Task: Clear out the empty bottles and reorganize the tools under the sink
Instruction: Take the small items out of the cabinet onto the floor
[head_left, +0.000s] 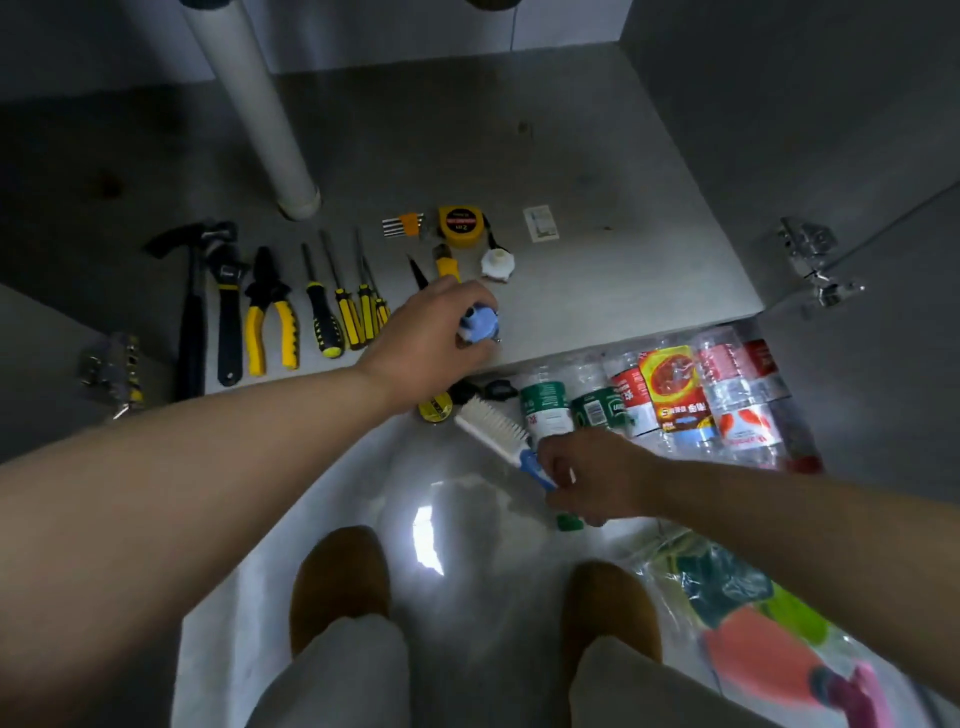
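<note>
The reorganizing step is in hand, as I judge it. The hammer (191, 312), wrench (226, 312), pliers (270, 317) and screwdrivers (343, 312) lie in a neat row on the matte grey cabinet floor (597, 156), with hex keys (404, 226) and a yellow tape measure (460, 224) behind them. The left hand (431, 338) curls its fingers round a small rounded blue plastic piece (479, 323) at the row's right end, near the front edge; whether it touches the cabinet floor I cannot tell. The right hand (592, 478) grips the blue handle of a scrubbing brush (493, 423) with stiff white bristles, low over the glossy room floor. The empty bottles (675, 400), thin crinkled clear plastic with printed labels, lie heaped just outside the cabinet, to the right. The next move likely calls for setting the blue piece in line, then placing the brush beside it without nudging the slim screwdrivers
</note>
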